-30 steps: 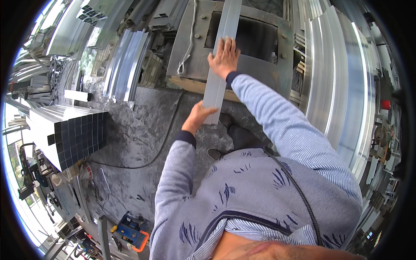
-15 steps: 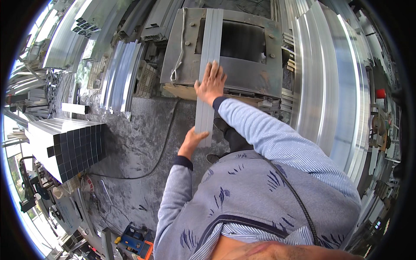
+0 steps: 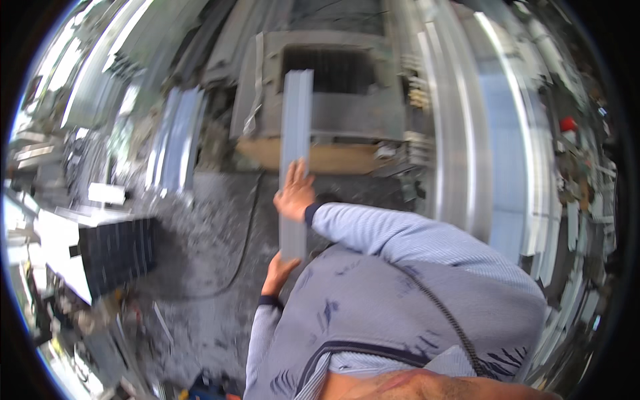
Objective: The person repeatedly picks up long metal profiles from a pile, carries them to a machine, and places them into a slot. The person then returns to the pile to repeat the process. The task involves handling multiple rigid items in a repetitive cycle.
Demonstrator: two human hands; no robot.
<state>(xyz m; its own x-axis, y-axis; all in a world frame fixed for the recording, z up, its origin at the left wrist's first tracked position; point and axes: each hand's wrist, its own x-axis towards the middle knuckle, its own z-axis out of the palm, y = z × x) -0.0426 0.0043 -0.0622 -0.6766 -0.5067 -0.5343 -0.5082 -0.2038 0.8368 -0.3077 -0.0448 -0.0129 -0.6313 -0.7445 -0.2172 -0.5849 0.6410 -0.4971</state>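
A long, grooved, silvery metal profile (image 3: 296,120) runs away from my body, its far end over a grey metal bench or machine housing (image 3: 333,120) with a dark opening. At the near end of the profile my left hand (image 3: 279,272) is closed, its thumb on top and the other fingers hidden beneath. Farther up, my right hand (image 3: 295,195) lies across the profile, with the thumb along the left edge and fingers reaching over the upper face. Motion blurs its fingertips, but it appears to grip the piece.
Long metal profiles (image 3: 503,153) are stacked at the right. A shorter bundle (image 3: 175,137) stands at the left, beyond a block of dark-ended tubes (image 3: 120,255). A black cable (image 3: 248,247) crosses the grey floor (image 3: 200,233). A blue tool case (image 3: 207,387) lies at the lower left.
The profile has come back toward my body, its far end drawing back from the housing's far edge. Both hands came nearer with it. The view has shifted and blurred.
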